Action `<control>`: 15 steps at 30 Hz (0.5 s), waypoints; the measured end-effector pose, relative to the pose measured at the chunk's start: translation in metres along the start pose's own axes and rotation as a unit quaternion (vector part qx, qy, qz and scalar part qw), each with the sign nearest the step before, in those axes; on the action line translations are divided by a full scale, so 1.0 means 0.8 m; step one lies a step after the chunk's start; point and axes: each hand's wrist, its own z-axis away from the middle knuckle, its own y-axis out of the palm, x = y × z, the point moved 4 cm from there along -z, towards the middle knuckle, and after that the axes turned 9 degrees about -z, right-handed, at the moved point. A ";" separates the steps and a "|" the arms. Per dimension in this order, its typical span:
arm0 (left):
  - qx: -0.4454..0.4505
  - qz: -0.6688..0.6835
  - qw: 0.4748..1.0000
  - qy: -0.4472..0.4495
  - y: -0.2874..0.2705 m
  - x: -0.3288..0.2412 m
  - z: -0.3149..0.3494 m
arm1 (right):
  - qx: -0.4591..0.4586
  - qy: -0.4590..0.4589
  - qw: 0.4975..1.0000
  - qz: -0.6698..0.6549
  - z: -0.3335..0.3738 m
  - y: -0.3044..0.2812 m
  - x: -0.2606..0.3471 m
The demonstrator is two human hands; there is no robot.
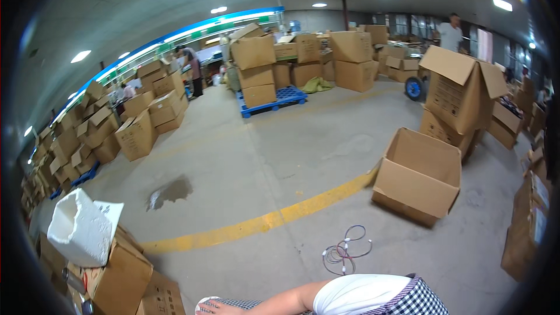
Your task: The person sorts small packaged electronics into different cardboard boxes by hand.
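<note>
My right arm, in a white sleeve, reaches leftward along the lower edge. Its hand, my right hand (219, 308), lies palm down with the fingers stretched out, partly cut off by the frame. Beneath it is checkered cloth (242, 303), and a small pale edge shows behind the fingers. Nothing shows in its grip. My left hand is out of view. On the floor beyond my sleeve lies a loosely looped thin cord (338, 252) with small white pieces on it.
At right an open cardboard box (415, 178) stands beside stacked boxes (455, 96). A white foam box (81, 230) sits on cartons at lower left. Boxes stand on a blue pallet (280, 100) ahead. A yellow line (262, 221) crosses the floor; a dark wet patch (169, 191) lies beyond it. People stand farther back.
</note>
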 end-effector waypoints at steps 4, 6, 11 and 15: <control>0.007 0.023 1.000 -0.015 -0.010 0.029 -0.014 | 0.066 -0.057 0.996 -0.032 -0.023 0.009 0.012; 0.045 0.046 0.997 -0.033 -0.013 0.028 0.021 | 0.150 0.005 0.989 0.013 -0.022 0.035 0.003; -0.167 0.129 0.973 -0.091 -0.077 -0.009 0.075 | 0.182 -0.032 0.983 0.014 -0.051 0.025 0.008; -0.288 0.256 0.919 -0.081 -0.094 0.068 0.143 | 0.215 -0.090 0.970 -0.063 -0.082 0.049 0.067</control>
